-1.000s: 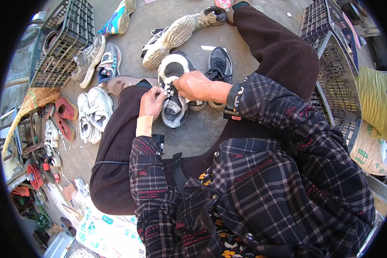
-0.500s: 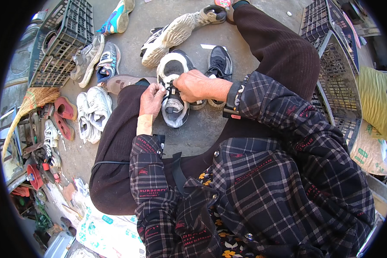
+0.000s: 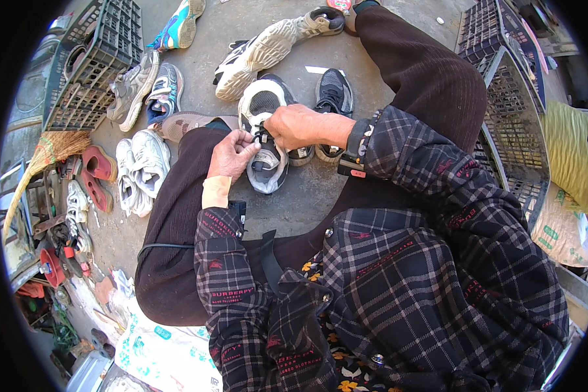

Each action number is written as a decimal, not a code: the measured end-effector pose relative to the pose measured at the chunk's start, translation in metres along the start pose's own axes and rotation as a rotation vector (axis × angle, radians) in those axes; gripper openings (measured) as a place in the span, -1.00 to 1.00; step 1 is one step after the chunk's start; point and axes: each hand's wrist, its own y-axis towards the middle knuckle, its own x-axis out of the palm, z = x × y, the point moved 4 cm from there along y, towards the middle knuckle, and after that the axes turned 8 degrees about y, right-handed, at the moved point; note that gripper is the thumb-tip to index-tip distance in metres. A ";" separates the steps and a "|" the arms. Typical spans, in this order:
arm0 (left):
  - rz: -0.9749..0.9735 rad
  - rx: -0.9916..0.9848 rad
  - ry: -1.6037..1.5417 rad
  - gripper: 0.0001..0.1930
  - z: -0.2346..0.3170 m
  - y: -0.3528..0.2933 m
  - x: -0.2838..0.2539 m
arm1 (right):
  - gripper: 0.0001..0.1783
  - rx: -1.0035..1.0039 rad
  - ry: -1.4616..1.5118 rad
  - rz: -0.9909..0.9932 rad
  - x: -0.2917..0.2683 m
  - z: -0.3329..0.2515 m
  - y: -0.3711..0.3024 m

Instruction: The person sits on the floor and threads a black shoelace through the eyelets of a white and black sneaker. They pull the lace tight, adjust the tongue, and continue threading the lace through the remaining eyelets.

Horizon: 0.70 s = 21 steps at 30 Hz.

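Observation:
A white and grey sneaker with black laces rests on the ground between my legs, its opening toward me. At the left edge of its lacing, my left hand is closed in a pinch on the black shoelace. My right hand lies across the tongue area from the right, thumb and fingers closed on the lace; its fingertips are partly hidden. Just right of this sneaker stands a dark grey sneaker, and another shoe beneath my right hand is mostly covered.
Ahead lies a tipped beige sneaker. White sneakers, red clogs and a straw broom are at the left. Black plastic crates stand far left, with more crates at the right beside a yellow-green sack.
My left hand has shifted slightly down and toward me, its fingers still at the laces. My right hand and the sneaker stay almost where they were.

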 end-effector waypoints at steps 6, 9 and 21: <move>0.049 0.010 0.176 -0.76 0.004 -0.004 0.000 | -0.89 -0.112 0.129 0.129 -0.002 -0.003 0.002; 0.091 -0.030 0.191 -0.78 0.004 -0.006 -0.003 | -0.86 -0.075 0.126 0.091 -0.001 -0.003 0.002; 0.112 0.182 0.430 -0.88 0.005 -0.010 -0.004 | -0.82 -0.275 0.012 0.199 0.013 -0.018 0.008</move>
